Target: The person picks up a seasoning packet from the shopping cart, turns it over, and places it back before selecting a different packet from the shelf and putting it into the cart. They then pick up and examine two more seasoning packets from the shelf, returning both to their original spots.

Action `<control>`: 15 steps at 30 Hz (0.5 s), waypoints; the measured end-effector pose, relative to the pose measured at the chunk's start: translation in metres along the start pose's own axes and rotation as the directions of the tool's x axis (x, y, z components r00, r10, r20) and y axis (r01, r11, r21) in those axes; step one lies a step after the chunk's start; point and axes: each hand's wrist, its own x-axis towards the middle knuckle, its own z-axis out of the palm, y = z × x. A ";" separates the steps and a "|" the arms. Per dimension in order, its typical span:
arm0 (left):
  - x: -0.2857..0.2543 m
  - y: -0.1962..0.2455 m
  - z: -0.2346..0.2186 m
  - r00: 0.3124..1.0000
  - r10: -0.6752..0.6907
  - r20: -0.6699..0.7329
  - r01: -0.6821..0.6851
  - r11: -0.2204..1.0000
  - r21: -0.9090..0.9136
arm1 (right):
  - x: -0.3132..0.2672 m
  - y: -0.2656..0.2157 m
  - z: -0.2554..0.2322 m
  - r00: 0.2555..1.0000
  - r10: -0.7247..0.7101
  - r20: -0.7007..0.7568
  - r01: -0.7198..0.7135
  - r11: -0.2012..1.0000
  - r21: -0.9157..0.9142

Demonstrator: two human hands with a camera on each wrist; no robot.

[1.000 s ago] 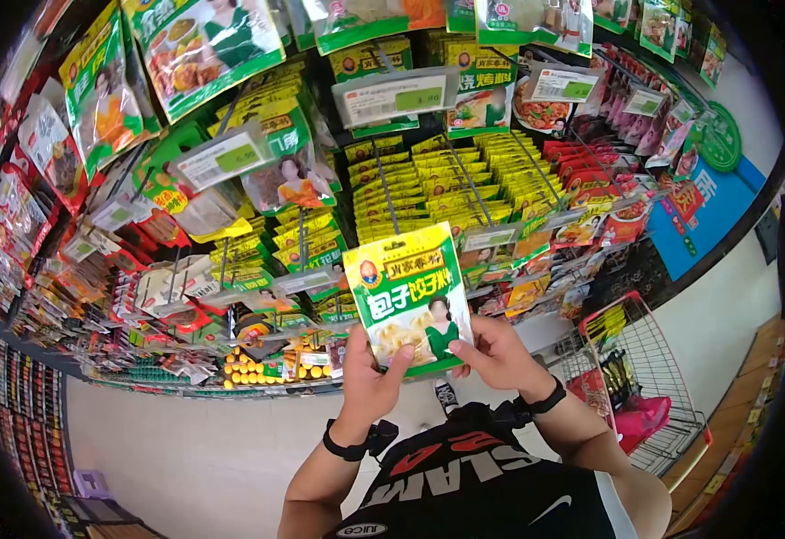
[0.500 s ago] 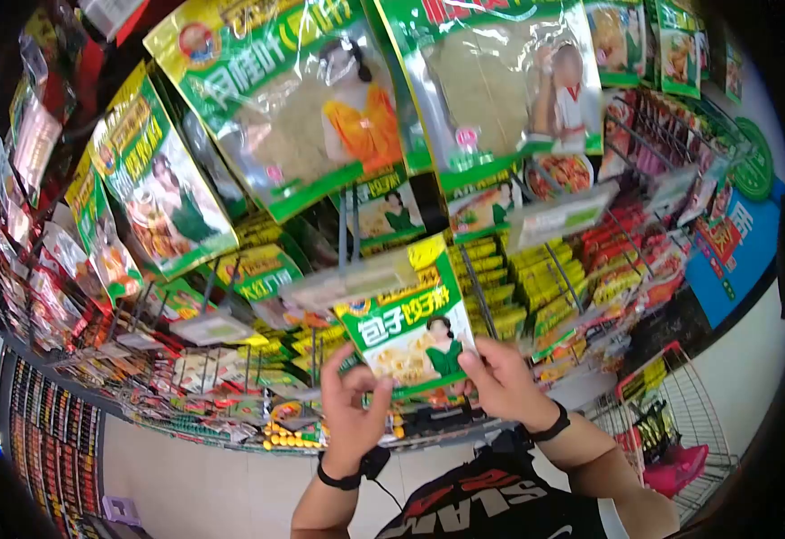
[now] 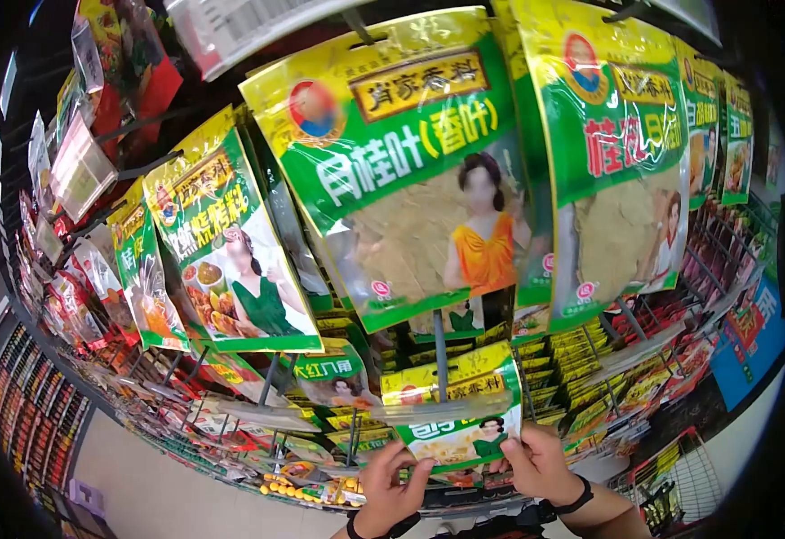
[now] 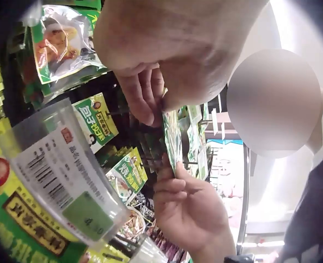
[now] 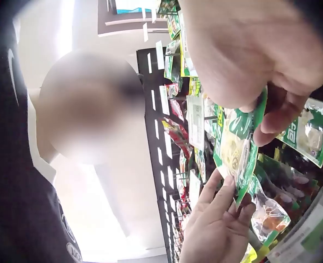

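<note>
A green and yellow seasoning packet (image 3: 464, 449) with a dumpling picture is held upright by both hands, low among the hanging goods. My left hand (image 3: 392, 490) pinches its lower left corner, thumb in front. On the other lower corner my right hand (image 3: 541, 465) pinches with its thumb in front too. A clear price-tag holder and its metal peg (image 3: 441, 355) overlap the upper half of the packet. Edge-on, the packet (image 4: 173, 137) stands between the hands in the left wrist view. Its green front (image 5: 238, 148) shows in the right wrist view.
Large bay leaf packets (image 3: 410, 198) hang on pegs just above the hands. Price tags (image 4: 68, 181) stick out from the rack. Rows of yellow packets (image 3: 549, 382) hang behind. A shopping cart (image 3: 680, 476) stands at the lower right.
The packet and both hands have moved forward to the rack, behind the price-tag holder. The head view has come closer to the large hanging packets. Both hands keep their hold.
</note>
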 end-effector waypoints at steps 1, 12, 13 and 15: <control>0.003 0.004 0.004 0.995 -0.025 -0.100 0.018 0.997 -0.079 | 0.000 -0.004 0.004 0.998 -0.051 -0.038 0.050 0.998 -0.048; 0.030 -0.004 -0.014 0.901 0.433 -0.016 -0.433 0.901 -0.020 | -0.020 0.007 0.028 0.963 -0.145 -0.228 0.120 0.986 -0.119; 0.032 -0.007 -0.014 0.901 0.434 -0.002 -0.434 0.900 -0.024 | -0.019 0.008 0.030 0.960 -0.158 -0.230 0.132 0.983 -0.126; 0.030 -0.013 -0.016 0.899 0.436 0.031 -0.435 0.900 -0.033 | -0.019 0.007 0.031 0.959 -0.163 -0.230 0.130 0.980 -0.154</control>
